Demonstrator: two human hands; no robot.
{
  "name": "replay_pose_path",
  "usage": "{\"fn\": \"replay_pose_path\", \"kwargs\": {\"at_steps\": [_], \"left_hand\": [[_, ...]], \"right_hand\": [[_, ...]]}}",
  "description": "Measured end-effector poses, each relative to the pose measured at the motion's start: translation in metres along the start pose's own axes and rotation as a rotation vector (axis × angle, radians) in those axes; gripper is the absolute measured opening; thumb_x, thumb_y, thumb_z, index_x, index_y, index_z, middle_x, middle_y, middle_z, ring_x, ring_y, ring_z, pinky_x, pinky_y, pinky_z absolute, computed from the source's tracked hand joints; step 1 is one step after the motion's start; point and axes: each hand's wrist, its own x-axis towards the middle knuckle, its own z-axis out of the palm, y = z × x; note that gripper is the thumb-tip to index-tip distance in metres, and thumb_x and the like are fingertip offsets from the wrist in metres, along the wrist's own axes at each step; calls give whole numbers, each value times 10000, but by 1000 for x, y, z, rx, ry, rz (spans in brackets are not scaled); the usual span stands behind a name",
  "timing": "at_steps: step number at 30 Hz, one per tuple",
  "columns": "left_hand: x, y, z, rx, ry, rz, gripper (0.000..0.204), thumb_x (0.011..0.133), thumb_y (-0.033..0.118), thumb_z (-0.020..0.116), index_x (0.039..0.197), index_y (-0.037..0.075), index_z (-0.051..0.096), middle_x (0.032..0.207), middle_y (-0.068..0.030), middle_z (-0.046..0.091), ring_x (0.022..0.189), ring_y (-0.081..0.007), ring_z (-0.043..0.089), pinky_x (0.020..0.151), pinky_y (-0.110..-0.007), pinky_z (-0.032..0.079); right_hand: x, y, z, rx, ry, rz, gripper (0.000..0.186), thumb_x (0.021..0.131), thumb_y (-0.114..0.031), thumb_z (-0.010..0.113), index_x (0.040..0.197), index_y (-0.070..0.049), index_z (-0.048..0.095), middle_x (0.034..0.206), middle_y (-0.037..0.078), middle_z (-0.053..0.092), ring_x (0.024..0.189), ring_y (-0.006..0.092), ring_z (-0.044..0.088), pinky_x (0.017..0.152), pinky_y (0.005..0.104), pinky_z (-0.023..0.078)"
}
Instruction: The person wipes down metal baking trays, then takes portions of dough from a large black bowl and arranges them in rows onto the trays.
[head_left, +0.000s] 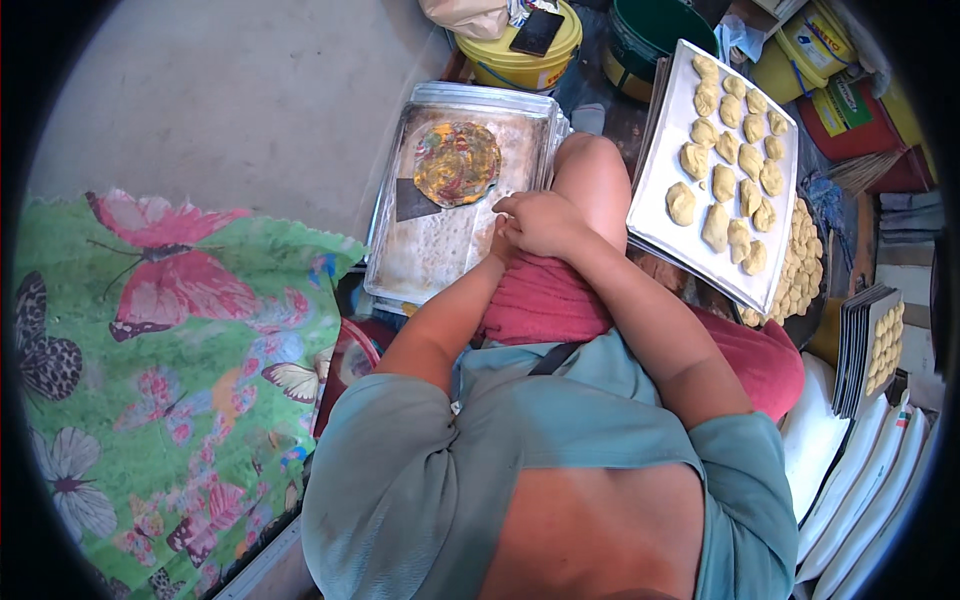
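My right hand (548,222) lies across my left hand (507,240) over my raised knee, its fingers bent and closed. Whatever may be between them is hidden. My left hand's fingers are mostly covered. Just left of the hands is a worn metal baking tray (440,250), on top of a stack of trays. On it sit a round, mottled yellow-and-red plate-like thing (457,163) and a dark flat square piece (415,200). To the right, a pale tray (665,222) is tilted and bears rows of yellowish dough pieces (727,148).
More dough pieces (798,270) fill a dark round pan under the right tray. A yellow bucket (500,65) with a phone (537,32) on its lid and a green bucket (655,35) stand behind. A butterfly-patterned cloth (190,390) spreads left. Stacked dark trays (860,350) stand right.
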Motion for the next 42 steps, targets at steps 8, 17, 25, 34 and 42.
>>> {"fn": "replay_pose_path", "kwargs": {"at_steps": [8,17,25,34,42], "left_hand": [[-9,13,-17,112,26,31,383,900,239,489,1259,106,502,1219,-104,574,1102,-261,552,934,-436,379],[-20,24,-19,205,89,47,427,898,278,484,1293,117,488,1236,-111,570,1110,-267,547,938,-453,351],[-34,47,-27,258,141,155,466,895,314,480,1323,128,476,1252,-117,566,1117,-273,542,943,-468,327],[-58,112,-97,810,113,331,494,886,341,490,1338,144,488,1281,-161,556,1076,-296,568,923,-481,332],[-76,189,-203,1076,-18,140,393,787,40,519,1166,90,612,1173,-245,600,939,-414,636,832,-476,517]], "right_hand": [[-2,0,-1,21,-21,-18,355,791,-266,597,1081,-73,660,1046,166,670,975,334,635,857,432,498],[-12,-1,-8,3,-165,7,441,791,-343,638,1176,-127,642,1089,134,678,1018,301,638,892,426,483],[-18,6,-12,19,-120,-23,442,786,-318,633,1187,-132,637,1134,143,657,1029,299,632,892,425,480],[-39,2,-27,25,-172,-96,417,773,-428,650,1057,-123,655,1060,124,672,1029,302,622,869,435,447],[-46,-23,-8,-183,-420,-360,468,821,-401,643,1176,-95,636,1224,154,606,1062,360,602,953,401,455]]}}
